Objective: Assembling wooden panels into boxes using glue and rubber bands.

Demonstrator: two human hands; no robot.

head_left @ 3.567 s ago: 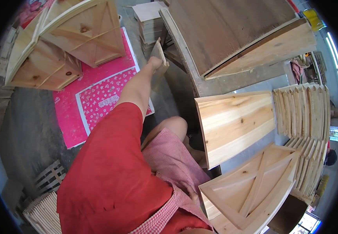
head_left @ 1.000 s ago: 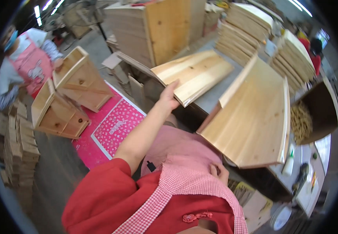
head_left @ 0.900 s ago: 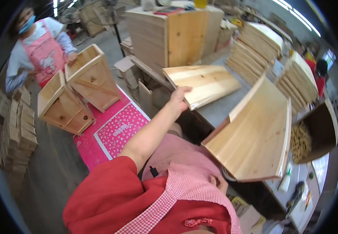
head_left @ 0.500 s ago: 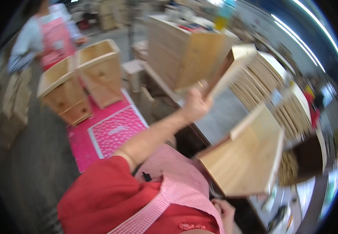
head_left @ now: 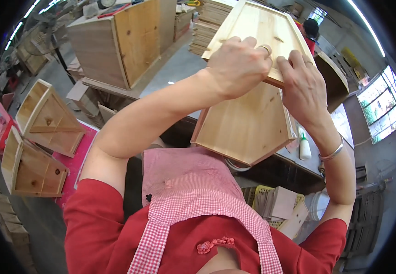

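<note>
A pale wooden panel [head_left: 257, 23] with a raised rim slants away from me above the worktable. My left hand [head_left: 241, 66] is closed at its near left corner, knuckles up. On the same near edge, my right hand [head_left: 304, 86] grips farther to the right, its fingers bent over the wood. The fingertips of both hands are partly hidden. Just below and nearer to me stands an angular wooden box [head_left: 246, 123], its flat, light-coloured side facing up; the panel and my hands cover its far end.
A white glue bottle [head_left: 305, 147] stands right of the box. Several thin boards are stacked [head_left: 207, 34] behind it. A large wooden cabinet [head_left: 136, 41] is at back left. Two tapered wooden boxes [head_left: 47, 123] stand by a pink surface [head_left: 77, 155]. A yellow basket [head_left: 264, 189] holds offcuts below.
The view has swung to the right, so the tapered boxes lie farther left. My right hand has come up from low by my apron and both hands are now on the panel.
</note>
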